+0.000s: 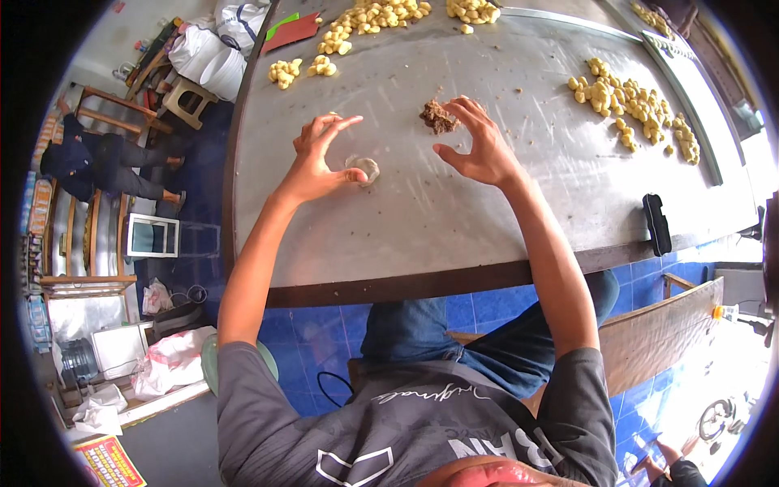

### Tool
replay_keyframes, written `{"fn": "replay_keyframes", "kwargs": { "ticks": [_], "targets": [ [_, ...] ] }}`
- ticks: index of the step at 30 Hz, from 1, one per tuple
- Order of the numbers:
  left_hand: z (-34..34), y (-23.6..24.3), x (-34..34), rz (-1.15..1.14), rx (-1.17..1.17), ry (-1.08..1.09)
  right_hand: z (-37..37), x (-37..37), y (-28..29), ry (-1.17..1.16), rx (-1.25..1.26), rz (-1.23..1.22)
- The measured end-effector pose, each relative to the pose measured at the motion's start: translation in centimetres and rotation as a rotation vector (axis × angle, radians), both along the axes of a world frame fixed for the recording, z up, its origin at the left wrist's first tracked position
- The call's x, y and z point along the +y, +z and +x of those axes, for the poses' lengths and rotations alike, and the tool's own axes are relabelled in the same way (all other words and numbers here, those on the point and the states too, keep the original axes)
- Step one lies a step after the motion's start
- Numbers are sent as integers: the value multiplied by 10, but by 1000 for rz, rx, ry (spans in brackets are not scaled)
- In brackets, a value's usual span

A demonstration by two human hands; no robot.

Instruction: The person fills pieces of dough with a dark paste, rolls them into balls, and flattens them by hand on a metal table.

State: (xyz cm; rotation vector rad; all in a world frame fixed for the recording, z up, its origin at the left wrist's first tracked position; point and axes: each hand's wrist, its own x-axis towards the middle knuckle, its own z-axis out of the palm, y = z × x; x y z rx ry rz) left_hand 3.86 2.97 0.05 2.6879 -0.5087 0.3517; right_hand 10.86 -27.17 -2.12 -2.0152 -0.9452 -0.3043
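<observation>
Both of my hands hover over the grey metal tabletop, apart, with fingers curved and nothing held in either. My left hand is open, its thumb over the edge of a small round translucent piece; whether they touch I cannot tell. My right hand is open too, its fingertips beside a small heap of brown crumbly filling. Clusters of small pale-yellow dough balls lie farther off: a large group at the far side, a small one at the far left, and another spread at the right.
A black oblong object lies at the table's right front edge. Red and green flat pieces rest at the far left corner. A metal strip runs along the right side. A wooden bench stands below right. Another person is at the left.
</observation>
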Motion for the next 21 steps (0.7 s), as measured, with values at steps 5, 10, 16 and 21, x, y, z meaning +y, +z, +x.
{"fn": "replay_keyframes", "kwargs": {
  "ticks": [5, 10, 16, 21],
  "targets": [
    [-10, 22, -22, -90, 203, -250, 0, -2, -1, 1, -18, 14],
    [-15, 29, -27, 17, 297, -103, -3, -2, 3, -24, -2, 1],
    [-24, 33, -35, 99, 148, -9, 0, -4, 2, -3, 58, -24],
    [-17, 29, -29, -14, 227, -171, 3, -4, -1, 23, 32, -1]
  ]
}}
